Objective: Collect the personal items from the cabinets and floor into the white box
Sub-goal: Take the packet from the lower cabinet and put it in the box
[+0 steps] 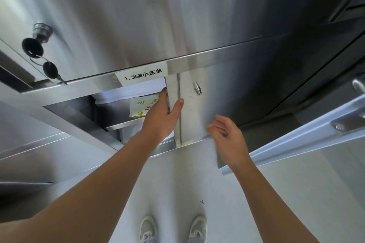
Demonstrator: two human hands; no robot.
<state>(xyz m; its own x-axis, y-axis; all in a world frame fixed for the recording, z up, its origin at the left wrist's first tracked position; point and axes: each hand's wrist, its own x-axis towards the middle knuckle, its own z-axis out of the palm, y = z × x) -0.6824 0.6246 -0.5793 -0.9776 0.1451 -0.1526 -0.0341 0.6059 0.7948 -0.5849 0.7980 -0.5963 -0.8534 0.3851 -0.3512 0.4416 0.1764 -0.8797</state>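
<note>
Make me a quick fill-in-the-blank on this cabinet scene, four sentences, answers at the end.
1. The left hand grips the edge of the cabinet ____.
2. Keys hang from the ____ at upper left.
3. The right hand holds ____.
4. Inside lies a ____ packet.

Answers: door; lock; nothing; yellow

Both bare arms reach forward and up, forearms uncovered. The left hand [162, 113] is raised higher, its fingers wrapped around a vertical edge and hidden behind it, the thumb [178, 105] pressed flat on the near face. The right hand [227, 136] hovers lower and to the right, holding nothing, palm turned leftward, fingers loosely curled and spread, slightly blurred
</note>
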